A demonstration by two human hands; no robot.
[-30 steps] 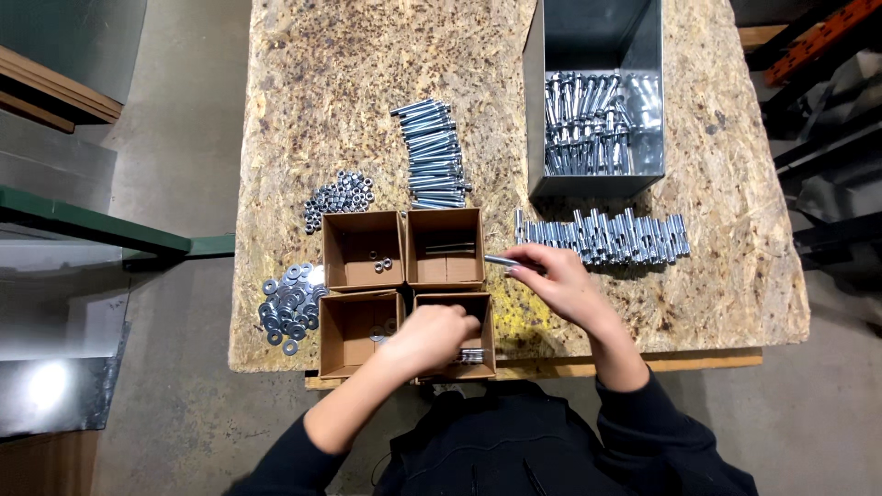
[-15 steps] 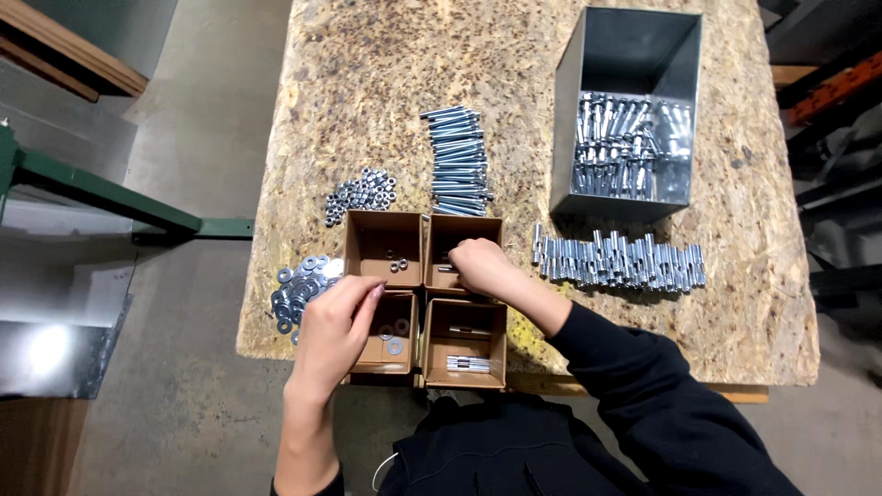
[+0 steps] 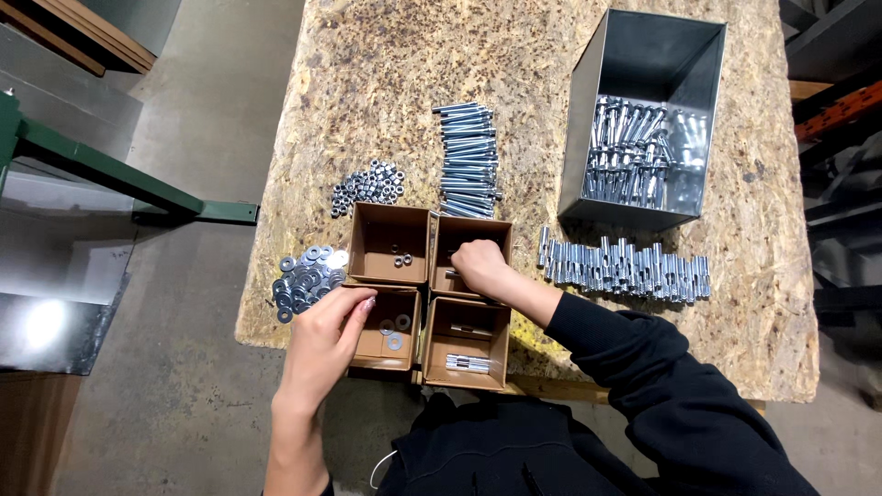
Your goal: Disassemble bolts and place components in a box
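nuts (image 3: 367, 186) left of bolts (image 3: 469, 159) | boxes (image 3: 393, 246) before both | bin (image 3: 643, 119) right

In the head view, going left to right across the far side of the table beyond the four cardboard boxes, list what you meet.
Pile of nuts → stack of long bolts → grey metal bin holding short bolts.

**Workshop floor and bench surroundings**

A chipboard tabletop (image 3: 386, 83) is seen from above, its surface mottled tan and rough. A grey concrete floor (image 3: 211, 119) is spread to its left. A green metal frame (image 3: 101, 170) is set across the floor on the left, and wooden planks (image 3: 92, 37) are laid at the far left. A bright reflection (image 3: 44, 323) is caught on a dark sheet.
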